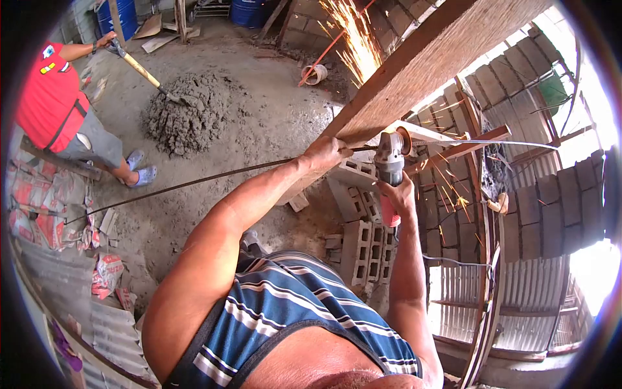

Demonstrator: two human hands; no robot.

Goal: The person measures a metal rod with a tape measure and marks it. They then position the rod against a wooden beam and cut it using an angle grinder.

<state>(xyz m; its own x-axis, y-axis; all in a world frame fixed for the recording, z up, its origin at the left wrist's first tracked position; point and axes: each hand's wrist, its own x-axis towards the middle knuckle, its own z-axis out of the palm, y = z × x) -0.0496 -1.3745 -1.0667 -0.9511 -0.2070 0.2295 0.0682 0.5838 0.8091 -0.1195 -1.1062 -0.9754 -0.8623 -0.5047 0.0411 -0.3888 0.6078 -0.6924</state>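
Note:
My left hand [324,154] is closed around a long thin steel bar [214,174], close to the lower end of a wooden beam [402,78]. The bar runs from the lower left, through my fist, to the grinder and on to the right. My right hand [398,194] grips the body of an angle grinder [390,159] from below. The grinder's disc [405,140] is at the bar, just right of my left hand. Orange sparks fly at the top of the view and to the right of the disc.
A person in a red shirt [55,94] holds a shovel [142,70] in a pile of wet cement [188,113] at the upper left. Hollow blocks [368,253] stand below the grinder. A bucket [315,74] lies beyond the beam. A cord [453,261] hangs at the right.

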